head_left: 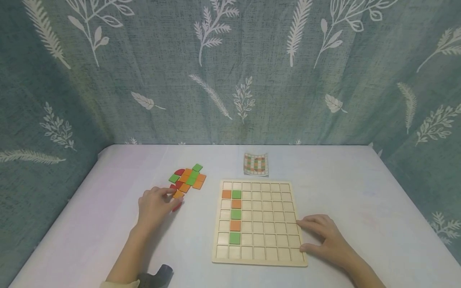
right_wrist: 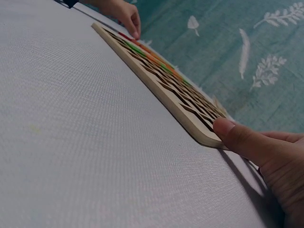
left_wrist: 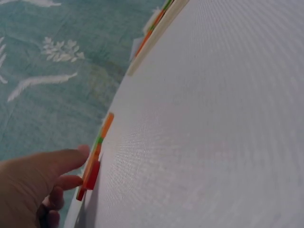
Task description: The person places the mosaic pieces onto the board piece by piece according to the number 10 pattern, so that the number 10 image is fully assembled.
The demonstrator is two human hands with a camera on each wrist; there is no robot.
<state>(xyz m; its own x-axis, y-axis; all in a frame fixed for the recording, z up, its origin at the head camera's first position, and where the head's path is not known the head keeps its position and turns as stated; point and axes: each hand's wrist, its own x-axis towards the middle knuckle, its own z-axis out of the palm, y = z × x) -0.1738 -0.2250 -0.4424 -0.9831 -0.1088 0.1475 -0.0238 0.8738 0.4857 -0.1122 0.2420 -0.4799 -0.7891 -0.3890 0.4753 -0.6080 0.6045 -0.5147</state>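
My left hand (head_left: pixel 154 206) is over the near end of a loose cluster of flat tiles, thumb and index finger pinching an orange tile (head_left: pixel 178 194). A red tile (head_left: pixel 176 207) lies just below the thumb. In the left wrist view, the left hand (left_wrist: pixel 42 178) has its fingertips right at the tile edges. My right hand (head_left: pixel 325 239) rests at the right edge of a pale wooden grid board (head_left: pixel 271 218), fingers spread. The right wrist view has the thumb of that hand (right_wrist: pixel 266 156) on the board's rim. Orange and green tiles, such as a green tile (head_left: pixel 235 238), sit in the board's left columns.
Behind the board lies a small patterned card (head_left: pixel 256 164) with a coloured grid. More tiles, including a green tile (head_left: pixel 197 167), spread beyond the left hand. A dark strap-like object (head_left: pixel 158 276) is by the left forearm. A leaf-print curtain (head_left: pixel 230 72) surrounds the white table (head_left: pixel 345 176).
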